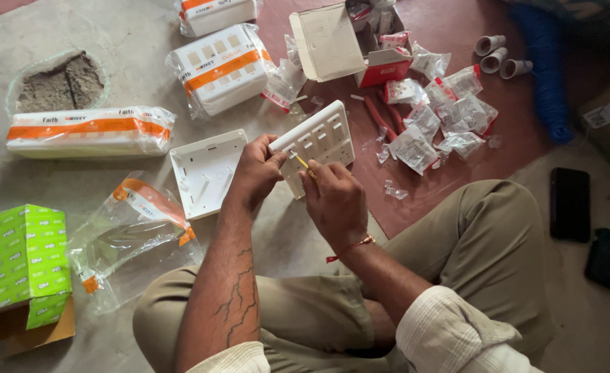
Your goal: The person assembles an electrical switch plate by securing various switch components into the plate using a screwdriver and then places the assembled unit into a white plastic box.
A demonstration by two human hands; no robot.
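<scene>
Seated person works a white switch plate over the floor.
Switch plate is held tilted above the floor; left hand is clamped on its near-left edge, right hand pinches a thin yellow-handled tool against it. White back box lies just left.

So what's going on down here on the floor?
A person sits cross-legged on the floor. The left hand holds a white switch plate by its edge, while the right hand works a small yellow-handled tool against it. A white back box lies just beside it. An emptied plastic wrapper, still-wrapped plates and many small packets lie around.
</scene>
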